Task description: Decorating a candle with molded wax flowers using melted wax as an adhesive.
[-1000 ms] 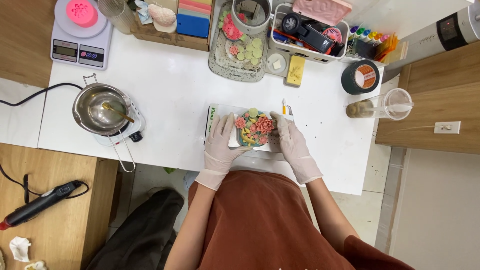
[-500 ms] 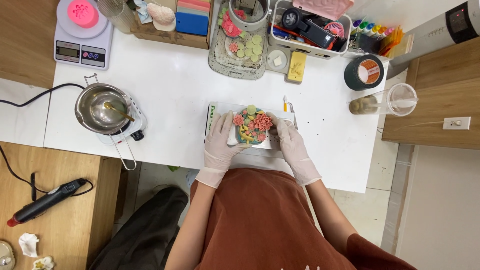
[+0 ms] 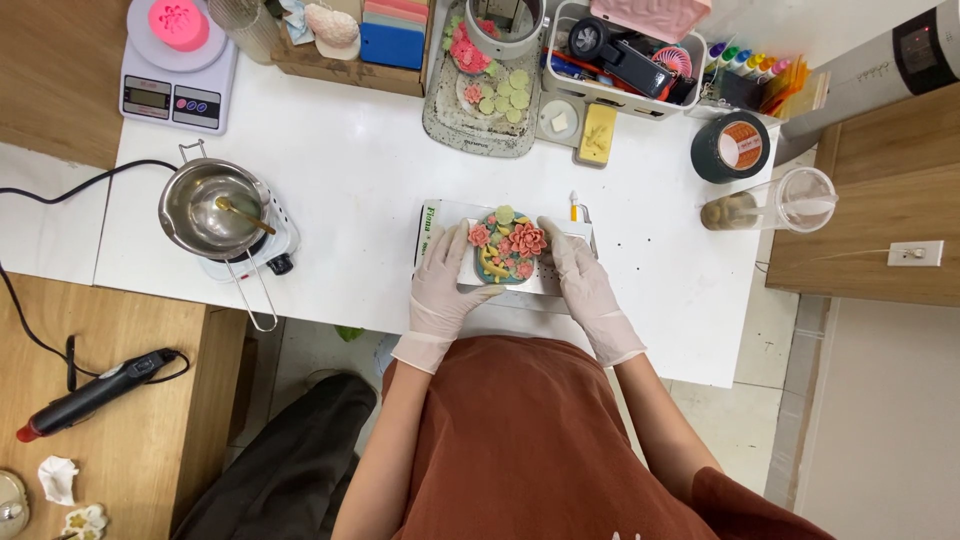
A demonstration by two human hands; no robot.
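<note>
A round decorated piece (image 3: pixel 505 247) is seen flat, face up, near the front edge of the white worktop (image 3: pixel 350 200). Its base is teal-blue. The top is covered with pink and coral flower shapes, the largest at the right; a pale green round shape sits at the upper edge, and yellow-orange curved shapes lie at the lower left. The piece rests on a white flat box (image 3: pixel 520 285) with a green-printed left end; the box lies square to the worktop edge. The piece is flanked on both sides by gloved hands, the left hand (image 3: pixel 440 290) and the right hand (image 3: pixel 580 285) touching its rim.
</note>
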